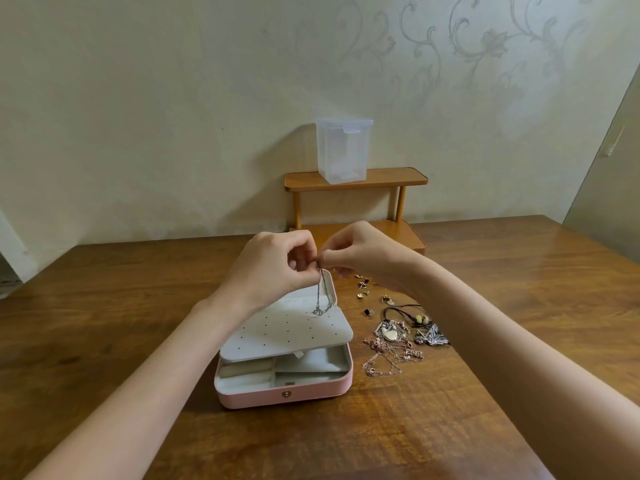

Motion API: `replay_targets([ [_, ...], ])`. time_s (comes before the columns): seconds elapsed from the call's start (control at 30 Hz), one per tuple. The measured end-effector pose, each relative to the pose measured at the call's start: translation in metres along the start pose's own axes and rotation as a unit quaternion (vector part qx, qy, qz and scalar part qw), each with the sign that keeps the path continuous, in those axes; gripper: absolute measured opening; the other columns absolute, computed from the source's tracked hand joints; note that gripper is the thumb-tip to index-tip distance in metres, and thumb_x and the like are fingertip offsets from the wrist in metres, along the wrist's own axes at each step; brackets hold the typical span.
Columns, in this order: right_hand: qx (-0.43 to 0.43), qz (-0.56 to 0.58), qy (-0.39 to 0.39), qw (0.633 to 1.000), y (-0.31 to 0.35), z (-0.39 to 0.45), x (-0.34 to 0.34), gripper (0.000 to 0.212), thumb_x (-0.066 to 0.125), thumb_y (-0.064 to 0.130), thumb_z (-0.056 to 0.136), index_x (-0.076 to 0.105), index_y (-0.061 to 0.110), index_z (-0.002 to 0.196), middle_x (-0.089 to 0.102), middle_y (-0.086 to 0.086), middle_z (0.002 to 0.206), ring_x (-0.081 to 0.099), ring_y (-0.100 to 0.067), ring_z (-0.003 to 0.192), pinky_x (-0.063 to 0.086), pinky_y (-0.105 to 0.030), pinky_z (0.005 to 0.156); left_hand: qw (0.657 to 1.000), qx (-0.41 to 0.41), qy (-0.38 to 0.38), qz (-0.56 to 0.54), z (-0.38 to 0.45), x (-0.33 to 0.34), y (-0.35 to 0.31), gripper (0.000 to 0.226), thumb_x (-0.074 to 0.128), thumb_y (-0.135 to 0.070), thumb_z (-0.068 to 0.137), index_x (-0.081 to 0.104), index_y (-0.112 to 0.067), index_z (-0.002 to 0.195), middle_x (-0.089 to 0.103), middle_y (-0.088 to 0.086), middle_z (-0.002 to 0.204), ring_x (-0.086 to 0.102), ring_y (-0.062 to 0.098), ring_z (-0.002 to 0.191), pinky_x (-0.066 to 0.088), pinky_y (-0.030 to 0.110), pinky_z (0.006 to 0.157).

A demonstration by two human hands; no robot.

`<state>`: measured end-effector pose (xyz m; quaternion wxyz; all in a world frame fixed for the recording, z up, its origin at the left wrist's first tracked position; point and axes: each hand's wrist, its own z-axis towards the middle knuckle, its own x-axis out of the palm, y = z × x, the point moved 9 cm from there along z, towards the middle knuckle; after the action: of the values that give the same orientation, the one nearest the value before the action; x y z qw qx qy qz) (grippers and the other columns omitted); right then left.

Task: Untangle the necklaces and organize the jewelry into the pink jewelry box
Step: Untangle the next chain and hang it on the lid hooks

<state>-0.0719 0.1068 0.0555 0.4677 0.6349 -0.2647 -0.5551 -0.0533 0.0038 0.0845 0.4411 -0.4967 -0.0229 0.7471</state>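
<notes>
Left hand and right hand pinch the chain top; it hangs straight down over the pink box.

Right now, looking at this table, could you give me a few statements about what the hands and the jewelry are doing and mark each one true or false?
1. Both hands pinch the top of one silver chain above the pink jewelry box. True: the left hand and the right hand meet at its upper end.
2. The jewelry box is closed. False: its lid stands open and a white dotted panel lies over the compartments.
3. A tangled pile of necklaces lies on the table to the right of the box. True.
4. The clear plastic container sits on the table beside the box. False: it stands on the top level of a small wooden shelf by the wall.
5. Small earrings lie loose on the table. True.
</notes>
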Motion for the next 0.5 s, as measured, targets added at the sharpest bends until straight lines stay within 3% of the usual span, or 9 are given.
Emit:
replay_targets([
  [0.13,0.097,0.267,0.032,0.958,-0.025,0.0,0.019,0.022,0.052,-0.001,0.086,0.053,0.004,0.064,0.044,-0.003,0.059,0.041,-0.01,0.055,0.037,-0.022,0.058,0.996,0.059,-0.065,0.006,-0.006,-0.007,-0.01,0.017,0.068,-0.009,0.072,0.055,-0.016,0.065,0.05,-0.011,0.055,0.049,0.013,0.06,0.036,0.012,0.052],
  [0.2,0.123,0.317,0.023,0.94,-0.03,0.0,0.023,0.024,0.05,-0.001,0.086,0.051,0.005,0.063,0.045,-0.002,0.056,0.04,-0.01,0.052,0.035,-0.021,0.056,0.995,0.04,-0.086,-0.039,-0.009,-0.007,-0.005,0.019,0.068,-0.006,0.074,0.055,-0.016,0.065,0.051,-0.011,0.055,0.049,0.006,0.055,0.036,0.009,0.052],
  [0.37,0.12,0.182,0.02,0.976,-0.032,-0.001,0.013,0.021,0.059,0.003,0.084,0.06,0.005,0.064,0.048,-0.001,0.057,0.043,-0.011,0.058,0.04,-0.022,0.058,0.998,-0.039,0.025,-0.046,-0.004,0.011,0.011,0.004,0.072,-0.013,0.079,0.069,-0.015,0.077,0.066,-0.006,0.07,0.06,0.005,0.061,0.051,0.018,0.054],
  [0.5,0.1,0.034,0.02,0.994,-0.017,-0.001,0.003,0.018,0.063,0.011,0.085,0.064,0.003,0.069,0.051,-0.001,0.062,0.044,-0.009,0.059,0.04,-0.02,0.055,0.994,-0.049,0.084,-0.049,0.0,0.016,0.008,0.006,0.07,-0.018,0.082,0.073,-0.014,0.086,0.069,-0.003,0.073,0.062,0.004,0.063,0.047,0.011,0.05],
])
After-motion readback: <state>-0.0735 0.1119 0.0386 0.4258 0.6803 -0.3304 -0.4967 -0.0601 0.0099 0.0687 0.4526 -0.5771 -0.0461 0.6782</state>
